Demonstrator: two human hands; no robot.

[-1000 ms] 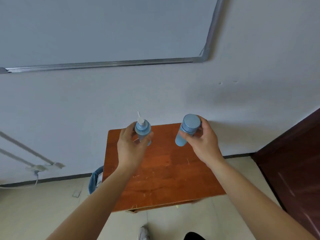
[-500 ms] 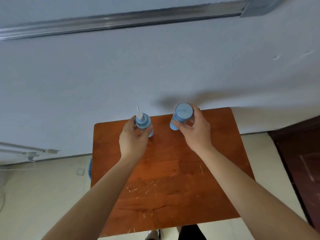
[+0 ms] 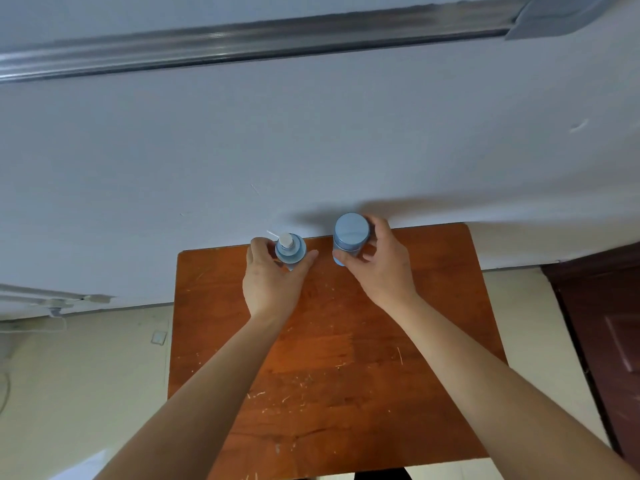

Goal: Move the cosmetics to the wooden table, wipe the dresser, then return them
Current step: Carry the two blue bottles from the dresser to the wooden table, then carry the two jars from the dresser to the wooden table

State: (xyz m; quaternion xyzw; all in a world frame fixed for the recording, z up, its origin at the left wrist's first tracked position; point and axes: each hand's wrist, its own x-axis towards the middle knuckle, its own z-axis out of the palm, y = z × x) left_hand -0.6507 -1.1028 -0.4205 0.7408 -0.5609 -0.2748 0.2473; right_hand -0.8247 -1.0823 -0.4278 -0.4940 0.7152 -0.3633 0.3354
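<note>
A blue pump bottle (image 3: 290,250) with a white nozzle stands upright at the far edge of the scratched wooden table (image 3: 325,375). My left hand (image 3: 272,278) curls its thumb and fingers round this bottle. To its right stands a blue bottle with a round flat cap (image 3: 350,234), also at the far edge near the wall. My right hand (image 3: 379,268) grips that one from its right side. Whether the bottle bases touch the tabletop is hidden by my hands.
A white wall rises right behind the table, with a metal whiteboard rail (image 3: 242,46) high up. A dark wooden door (image 3: 609,334) is on the right. Cables and a power strip (image 3: 52,306) lie at the left on the pale floor.
I have stepped closer, so the table now fills more of the view. Both hands have carried the bottles toward the table's far edge and lowered them near the wall.
</note>
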